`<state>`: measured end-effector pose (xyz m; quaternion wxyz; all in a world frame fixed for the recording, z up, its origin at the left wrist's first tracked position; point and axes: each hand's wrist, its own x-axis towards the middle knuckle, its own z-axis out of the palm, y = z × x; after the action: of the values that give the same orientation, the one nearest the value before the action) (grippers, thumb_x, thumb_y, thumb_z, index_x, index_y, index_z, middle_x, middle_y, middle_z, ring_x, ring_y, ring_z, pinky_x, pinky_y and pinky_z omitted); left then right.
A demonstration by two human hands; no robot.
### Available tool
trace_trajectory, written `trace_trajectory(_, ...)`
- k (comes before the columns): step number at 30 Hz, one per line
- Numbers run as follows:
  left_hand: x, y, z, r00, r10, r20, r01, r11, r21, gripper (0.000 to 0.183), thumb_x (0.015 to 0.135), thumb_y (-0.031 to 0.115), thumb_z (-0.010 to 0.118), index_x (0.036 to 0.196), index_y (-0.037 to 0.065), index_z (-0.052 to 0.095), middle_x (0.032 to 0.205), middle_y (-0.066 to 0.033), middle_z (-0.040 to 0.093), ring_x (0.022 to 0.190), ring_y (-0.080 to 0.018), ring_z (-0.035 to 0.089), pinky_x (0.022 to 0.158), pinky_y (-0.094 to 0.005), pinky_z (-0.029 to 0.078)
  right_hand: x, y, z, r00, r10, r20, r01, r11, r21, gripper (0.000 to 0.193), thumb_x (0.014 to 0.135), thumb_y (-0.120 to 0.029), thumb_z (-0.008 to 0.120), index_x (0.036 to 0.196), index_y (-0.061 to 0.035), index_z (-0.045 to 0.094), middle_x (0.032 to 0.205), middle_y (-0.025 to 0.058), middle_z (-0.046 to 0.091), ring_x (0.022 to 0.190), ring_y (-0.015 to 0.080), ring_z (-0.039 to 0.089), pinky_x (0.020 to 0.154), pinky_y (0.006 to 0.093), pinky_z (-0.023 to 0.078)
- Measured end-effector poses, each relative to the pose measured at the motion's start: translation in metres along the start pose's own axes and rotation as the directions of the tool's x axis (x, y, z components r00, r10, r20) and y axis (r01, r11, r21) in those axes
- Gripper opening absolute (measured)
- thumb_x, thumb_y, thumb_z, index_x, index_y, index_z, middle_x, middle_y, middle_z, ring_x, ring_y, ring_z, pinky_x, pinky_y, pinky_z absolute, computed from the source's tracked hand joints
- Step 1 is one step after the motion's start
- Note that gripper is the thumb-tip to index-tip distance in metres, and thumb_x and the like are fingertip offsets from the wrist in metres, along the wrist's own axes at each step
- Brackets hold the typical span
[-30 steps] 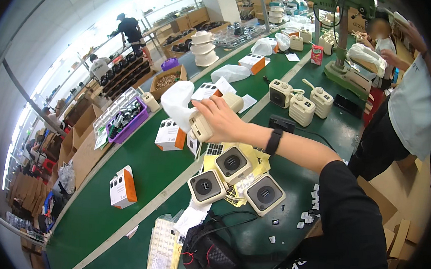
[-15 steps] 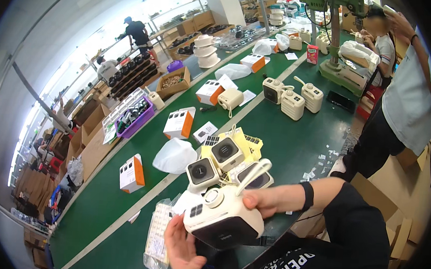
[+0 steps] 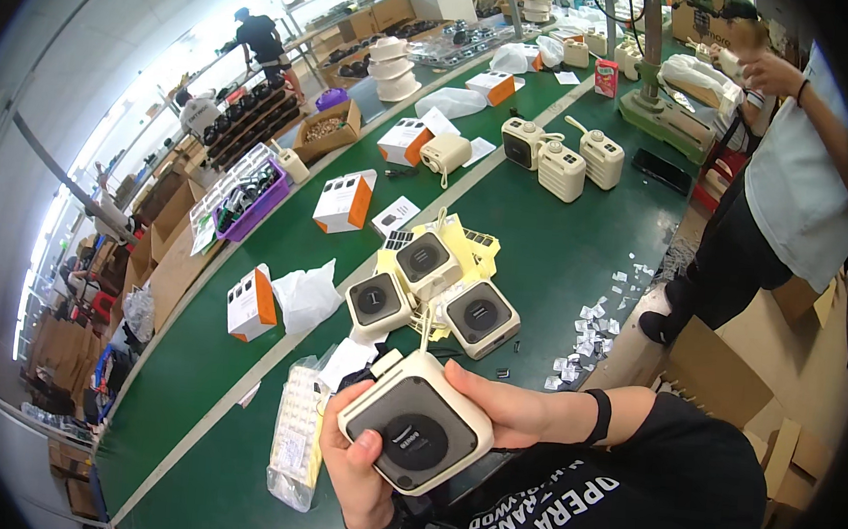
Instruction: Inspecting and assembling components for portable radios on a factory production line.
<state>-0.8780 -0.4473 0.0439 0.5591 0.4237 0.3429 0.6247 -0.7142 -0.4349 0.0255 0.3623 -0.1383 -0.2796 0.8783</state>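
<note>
Both of my hands hold a cream, square portable speaker, its dark round grille turned up toward me. My left hand wraps its left side, the thumb lying on the grille's edge. My right hand grips the opposite side near the upper corner. A cord strap rises from the speaker's far edge. Just beyond lie three similar speakers with grilles up: a left one, a far one and a right one. Yellow sheets with dark squares lie beneath and around them.
A clear bag of cream parts lies left of my hands. White-and-orange boxes, a white plastic bag and three upright speakers stand farther along the green table. A green drill press and a standing person are at right.
The held speaker has been turned from showing its top controls to showing its grille. My left hand has closed round its side. The view has shifted slightly.
</note>
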Motion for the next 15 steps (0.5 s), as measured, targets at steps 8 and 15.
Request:
trace_trajectory(8,-0.002,0.003,0.003,0.999,0.034,-0.036,-0.033,0.999,0.014,0.052,0.071,0.019,0.064,0.111,-0.007,0.046,0.101,-0.0187,0.058,0.09,-0.0217,0.059,0.083,-0.031,0.047,0.003,0.009,-0.004,1.0,0.024,-0.01,-0.023,0.994,0.11,0.059,0.092,-0.053,0.028,0.128,-0.0084,0.037,0.119,0.0074,0.05,0.105,0.0165,0.053,0.089,0.0314,0.045)
trace_trajectory(15,-0.009,0.004,0.006,0.973,0.171,-0.152,-0.161,0.984,0.074,0.054,0.069,0.02,0.066,0.111,-0.007,0.046,0.1,-0.0186,0.058,0.089,-0.0225,0.059,0.084,-0.0319,0.047,-0.001,-0.006,0.002,0.494,-0.866,0.082,0.448,0.173,-0.877,0.025,0.085,-0.015,0.06,0.104,-0.0029,0.052,0.104,0.0101,0.057,0.088,0.0154,0.057,0.079,0.0274,0.047)
